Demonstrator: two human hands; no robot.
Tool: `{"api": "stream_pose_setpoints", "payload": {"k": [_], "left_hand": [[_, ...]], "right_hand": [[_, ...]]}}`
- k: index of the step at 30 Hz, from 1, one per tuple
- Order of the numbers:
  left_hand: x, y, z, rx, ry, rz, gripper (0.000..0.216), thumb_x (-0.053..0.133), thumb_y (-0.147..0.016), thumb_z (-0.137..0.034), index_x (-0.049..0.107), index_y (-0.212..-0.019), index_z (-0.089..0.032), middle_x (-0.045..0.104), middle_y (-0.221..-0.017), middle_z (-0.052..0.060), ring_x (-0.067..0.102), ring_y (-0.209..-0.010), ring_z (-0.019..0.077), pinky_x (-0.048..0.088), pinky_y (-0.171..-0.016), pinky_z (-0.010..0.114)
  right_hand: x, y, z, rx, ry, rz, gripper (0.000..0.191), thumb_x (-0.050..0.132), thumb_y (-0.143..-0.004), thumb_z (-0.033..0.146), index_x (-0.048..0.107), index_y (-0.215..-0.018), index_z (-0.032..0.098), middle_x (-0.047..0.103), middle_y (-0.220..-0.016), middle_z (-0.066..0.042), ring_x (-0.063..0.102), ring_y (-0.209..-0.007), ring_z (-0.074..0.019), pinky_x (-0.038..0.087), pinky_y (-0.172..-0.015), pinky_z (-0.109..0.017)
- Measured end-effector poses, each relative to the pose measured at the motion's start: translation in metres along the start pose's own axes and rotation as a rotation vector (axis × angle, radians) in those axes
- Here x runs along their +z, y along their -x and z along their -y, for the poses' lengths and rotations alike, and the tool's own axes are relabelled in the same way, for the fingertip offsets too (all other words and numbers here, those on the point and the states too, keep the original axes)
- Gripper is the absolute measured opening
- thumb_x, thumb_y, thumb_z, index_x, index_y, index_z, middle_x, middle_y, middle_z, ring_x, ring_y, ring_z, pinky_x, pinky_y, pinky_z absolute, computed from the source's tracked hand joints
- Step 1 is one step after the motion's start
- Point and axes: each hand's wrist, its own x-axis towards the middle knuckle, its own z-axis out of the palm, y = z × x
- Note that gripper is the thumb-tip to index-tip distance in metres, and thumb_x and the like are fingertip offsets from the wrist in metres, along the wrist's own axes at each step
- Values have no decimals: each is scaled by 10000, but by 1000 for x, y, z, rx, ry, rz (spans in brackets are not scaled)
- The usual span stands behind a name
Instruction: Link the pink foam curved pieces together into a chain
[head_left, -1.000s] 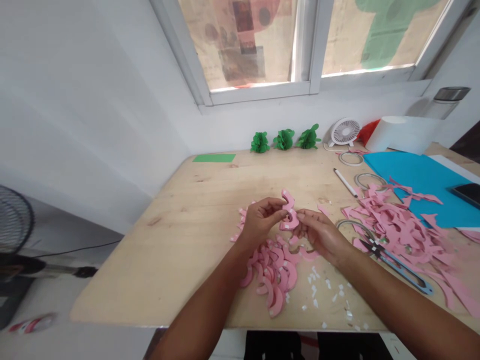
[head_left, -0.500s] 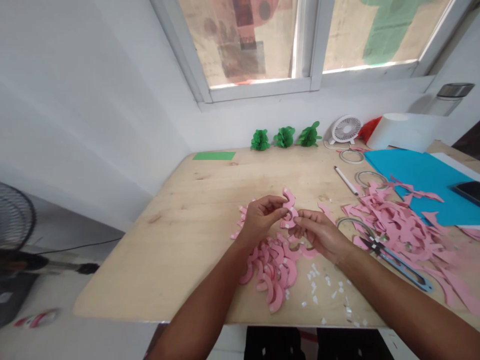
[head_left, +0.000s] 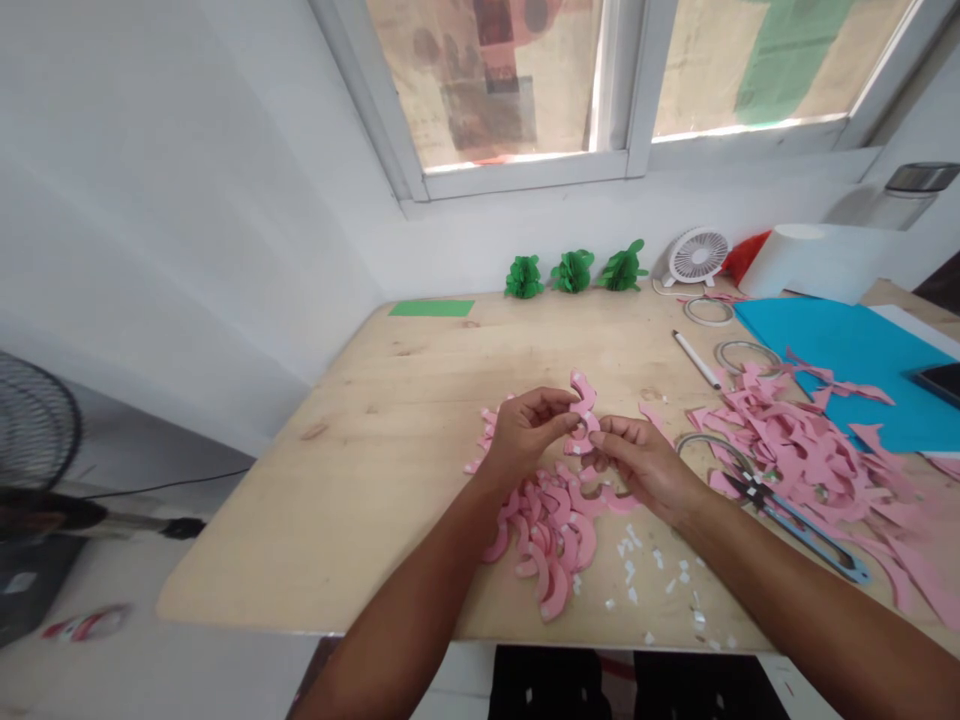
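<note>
Between my hands is a curved pink paper piece with small white patches on it, held above the table. My left hand is closed, thumb and fingers pinching its left side. My right hand is closed too, its fingertips pinching the lower right edge of the same piece. Below the hands lies a pile of pink paper arcs, several bearing white bits. More pink pieces lie under my right hand, partly hidden by it.
Small white scraps are scattered near the front edge. Blue-handled thread snips lie beside pink offcuts at right. Tape rolls, a white pen, blue sheets, a small fan and green paper shapes stand or lie farther back.
The view has shifted slightly. Both hands keep their pinch on the pink paper piece, with hardly any visible movement.
</note>
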Motion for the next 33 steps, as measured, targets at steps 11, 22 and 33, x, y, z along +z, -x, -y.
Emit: {"api": "stream_pose_setpoints", "payload": {"k": [11, 22, 33], "left_hand": [[1, 0, 0, 12, 12, 3, 243, 731, -617, -245, 649, -815, -132, 632, -614, 1, 602, -578, 113, 497, -601, 241], [1, 2, 3, 36, -6, 32, 222, 720, -634, -230, 659, -827, -140, 622, -657, 4, 577, -611, 96, 465, -591, 210], [-1, 3, 0, 54, -32, 42, 197, 709, -649, -202, 661, -831, -143, 639, -689, 14, 596, -636, 104, 487, -625, 219]], "right_hand": [[3, 3, 1, 45, -190, 113, 209, 662, -717, 317, 647, -835, 145, 637, -624, -23, 564, -547, -115, 447, -508, -228], [1, 3, -3, 78, -5, 49, 332, 682, -667, 437, 658, -792, 130, 662, -640, -51, 599, -533, -131, 439, -466, -224], [2, 4, -3, -1, 11, 69, 269, 637, -737, 392, 654, -823, 138, 653, -672, -43, 584, -578, -122, 448, -526, -234]]}}
